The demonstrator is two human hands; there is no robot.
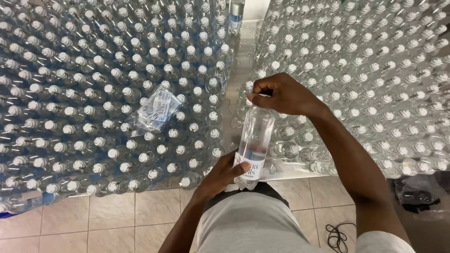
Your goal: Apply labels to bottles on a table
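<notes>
Bottle [254, 140] upright at the surface [243, 61] edge: our right hand [286, 96] pinches its cap, left hand [220, 175] cups the labelled base; steady that base while twisting squarely.

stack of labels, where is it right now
In the head view the stack of labels lies left of centre, on top of the capped bottles of the left block, up-left of the held bottle.

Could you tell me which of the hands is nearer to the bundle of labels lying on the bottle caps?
Left. The left hand at the held bottle's base sits below-right of the label bundle; the right hand at the cap is farther right.
</notes>
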